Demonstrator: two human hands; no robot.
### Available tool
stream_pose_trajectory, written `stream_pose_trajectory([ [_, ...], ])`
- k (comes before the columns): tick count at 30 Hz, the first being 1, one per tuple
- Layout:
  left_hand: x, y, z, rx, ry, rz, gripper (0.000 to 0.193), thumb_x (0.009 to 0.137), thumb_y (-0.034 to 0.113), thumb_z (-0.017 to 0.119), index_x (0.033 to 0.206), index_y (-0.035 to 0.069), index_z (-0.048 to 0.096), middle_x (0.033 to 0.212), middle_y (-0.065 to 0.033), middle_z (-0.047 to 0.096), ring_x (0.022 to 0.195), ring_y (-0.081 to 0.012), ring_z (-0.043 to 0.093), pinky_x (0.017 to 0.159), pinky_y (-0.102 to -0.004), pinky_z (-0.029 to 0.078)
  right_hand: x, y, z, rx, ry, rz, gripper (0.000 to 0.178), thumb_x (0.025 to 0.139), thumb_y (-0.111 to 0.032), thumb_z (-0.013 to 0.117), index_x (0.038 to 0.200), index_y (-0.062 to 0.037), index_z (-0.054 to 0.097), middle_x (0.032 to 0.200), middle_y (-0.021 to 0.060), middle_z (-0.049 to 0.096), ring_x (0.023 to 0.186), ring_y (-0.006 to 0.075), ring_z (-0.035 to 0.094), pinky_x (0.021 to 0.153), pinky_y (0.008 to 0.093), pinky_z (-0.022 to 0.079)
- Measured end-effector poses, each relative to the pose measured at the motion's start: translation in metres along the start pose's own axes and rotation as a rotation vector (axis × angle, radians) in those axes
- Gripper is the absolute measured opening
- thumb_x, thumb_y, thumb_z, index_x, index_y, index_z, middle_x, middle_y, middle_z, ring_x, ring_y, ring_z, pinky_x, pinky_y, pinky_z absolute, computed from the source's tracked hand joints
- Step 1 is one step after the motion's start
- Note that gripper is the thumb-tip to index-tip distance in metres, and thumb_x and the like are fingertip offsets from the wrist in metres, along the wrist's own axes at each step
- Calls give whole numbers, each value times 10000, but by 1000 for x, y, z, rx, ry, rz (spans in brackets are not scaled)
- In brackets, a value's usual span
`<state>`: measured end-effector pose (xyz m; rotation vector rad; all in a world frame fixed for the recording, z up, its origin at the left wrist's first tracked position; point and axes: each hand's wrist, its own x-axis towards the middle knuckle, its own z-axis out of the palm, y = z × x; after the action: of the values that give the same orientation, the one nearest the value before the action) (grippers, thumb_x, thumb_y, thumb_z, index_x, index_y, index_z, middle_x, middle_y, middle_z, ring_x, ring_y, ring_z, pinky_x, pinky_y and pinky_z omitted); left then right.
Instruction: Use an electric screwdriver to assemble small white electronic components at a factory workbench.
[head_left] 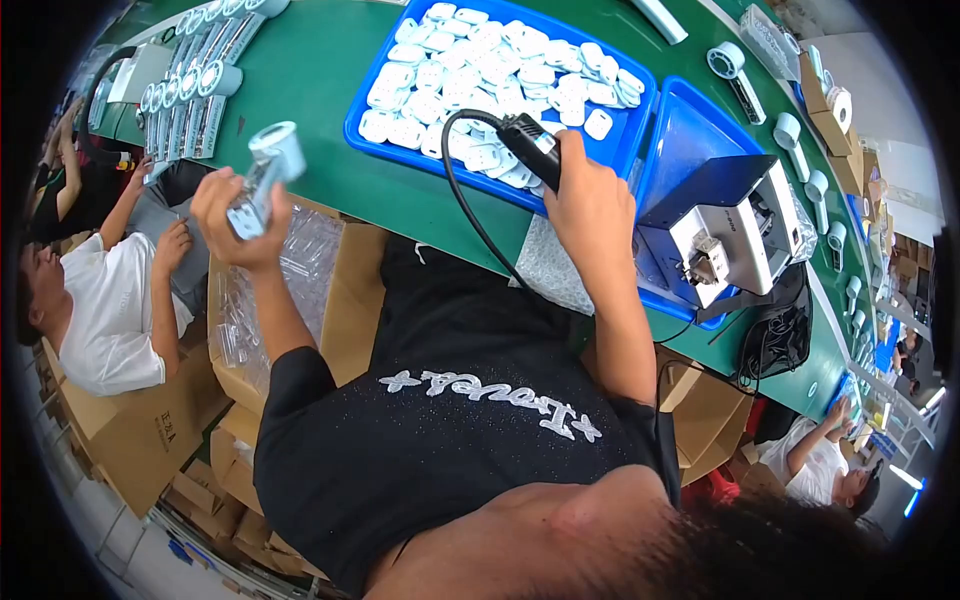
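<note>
My left hand (pixel 240 218) grips a pale blue handheld fan housing (pixel 278 150) by its handle. The housing is tilted, its round ring end up, and hangs above the near edge of the table. My right hand (pixel 592 205) is wrapped round a black electric screwdriver (pixel 532 145) with a cable (pixel 455 185) looping down from its end. Its bit is hidden from view. Beneath and behind the screwdriver, a blue tray (pixel 352 125) holds many small white rounded plastic parts (pixel 470 75).
A white and dark bench machine (pixel 735 235) stands in a second blue tray (pixel 665 125) at right. Several fan housings (pixel 195 95) line up at far left; others (pixel 790 140) lie along the right. A cardboard box (pixel 355 270) of clear plastic pieces is below left. Co-workers sit on both sides.
</note>
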<state>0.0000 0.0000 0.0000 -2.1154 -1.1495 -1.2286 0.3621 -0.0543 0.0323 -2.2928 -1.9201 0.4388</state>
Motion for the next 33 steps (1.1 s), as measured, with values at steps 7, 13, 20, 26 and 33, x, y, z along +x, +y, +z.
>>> stream_pose_trajectory([
  [7,6,111,45,-957,214,-359,615,738,456,817,1118,61,538,1025,-110,599,959,-235,599,842,-392,515,2,8,-6,42,40,-107,504,686,2,702,1137,-80,492,822,153,693,678,344,673,615,406,520],
  [13,7,160,37,-1469,-181,-815,689,843,394,726,1352,0,481,1140,-123,587,926,-209,589,833,-318,479,-23,8,-54,347,269,-136,545,634,64,676,1146,-56,533,791,139,681,628,292,649,603,355,518],
  [20,39,224,36,-1584,-616,-709,389,974,229,529,1294,7,513,1135,-96,583,807,-142,516,745,-277,425,-72,29,-60,818,494,-447,597,611,40,742,1184,-7,579,872,128,699,699,216,648,629,298,513],
  [26,46,264,46,-1552,-527,-508,350,989,312,486,1172,18,539,1080,-104,567,784,-151,488,717,-279,392,-116,38,-60,378,611,-567,586,619,45,773,1170,3,578,976,156,700,695,180,635,611,271,498],
  [33,46,276,66,-1617,-772,-586,281,969,289,476,1063,45,578,830,-74,595,642,-172,466,632,-285,387,-135,40,-42,897,459,-171,698,598,98,748,1237,-4,484,1021,203,673,576,168,581,515,218,458],
])
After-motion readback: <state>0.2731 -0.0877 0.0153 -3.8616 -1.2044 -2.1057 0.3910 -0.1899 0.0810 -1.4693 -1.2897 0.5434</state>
